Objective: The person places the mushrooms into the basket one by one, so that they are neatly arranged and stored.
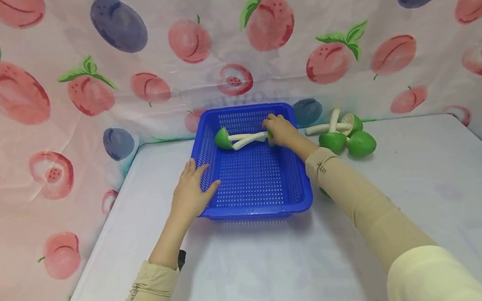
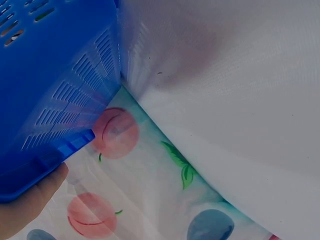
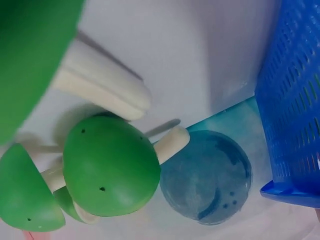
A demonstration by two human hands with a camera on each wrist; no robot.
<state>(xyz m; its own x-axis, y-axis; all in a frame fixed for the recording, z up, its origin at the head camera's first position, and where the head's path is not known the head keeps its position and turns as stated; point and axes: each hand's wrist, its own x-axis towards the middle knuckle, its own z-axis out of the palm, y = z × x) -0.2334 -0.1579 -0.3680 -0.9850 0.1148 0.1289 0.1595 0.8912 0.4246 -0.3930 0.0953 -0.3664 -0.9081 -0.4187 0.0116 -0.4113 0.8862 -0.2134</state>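
Note:
A blue plastic basket [image 1: 253, 212] with perforated walls stands on the white table. My left hand [image 1: 187, 192] grips its left rim, thumb over the inside; in the left wrist view a finger [image 2: 45, 187] lies along the rim's outer side. Inside, toward the back, lies a toy mushroom with a green cap [image 1: 223, 139] and white stem. My right hand [image 1: 281, 129] reaches over the basket's right side and holds a second green-capped mushroom [image 1: 249, 141] by its cap, mostly hidden under the fingers. The two white stems cross in the head view.
Right of the basket lies a pile of several green mushrooms [image 1: 361, 143], seen close up in the right wrist view as green caps [image 3: 110, 167]. Another bit of green [image 1: 324, 192] shows beside the right sleeve. A fruit-print cloth [image 1: 227, 36] hangs behind the table.

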